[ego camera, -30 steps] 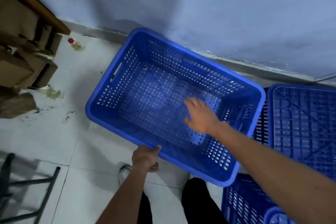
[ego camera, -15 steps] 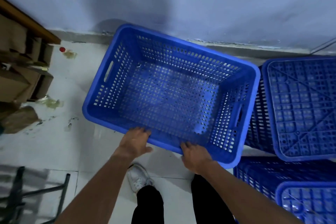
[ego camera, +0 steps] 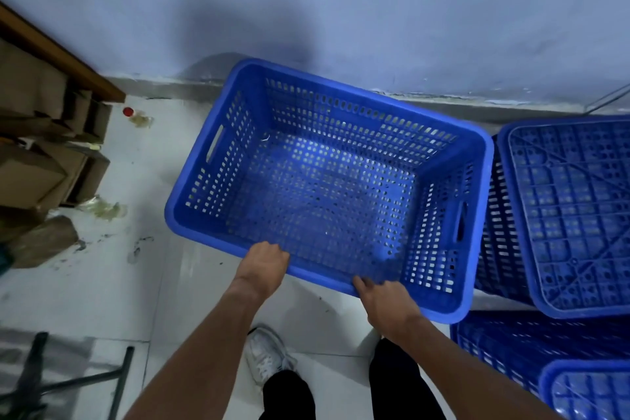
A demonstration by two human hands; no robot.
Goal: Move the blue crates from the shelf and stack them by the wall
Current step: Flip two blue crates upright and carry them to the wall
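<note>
An open blue perforated crate [ego camera: 453, 133] is held upright above the white tiled floor, close to the pale wall. My left hand [ego camera: 264, 264] grips its near rim left of centre, fingers curled over the edge. My right hand [ego camera: 383, 297] grips the same near rim further right. To the right stands an upturned blue crate [ego camera: 572, 215], bottom up, next to the held one. Two more blue crates [ego camera: 531, 348] sit at the lower right, partly cut off by the frame.
Cardboard boxes [ego camera: 37, 177] and a wooden edge fill the left side. A small red-capped bottle [ego camera: 129, 111] and scraps lie on the floor by the wall. A dark metal frame [ego camera: 78, 378] lies at the lower left. My white shoe [ego camera: 267, 355] stands below the crate.
A second ago my right hand reached inside the crate; it has since come back to grip the near rim. The crate has turned more square to the wall.
</note>
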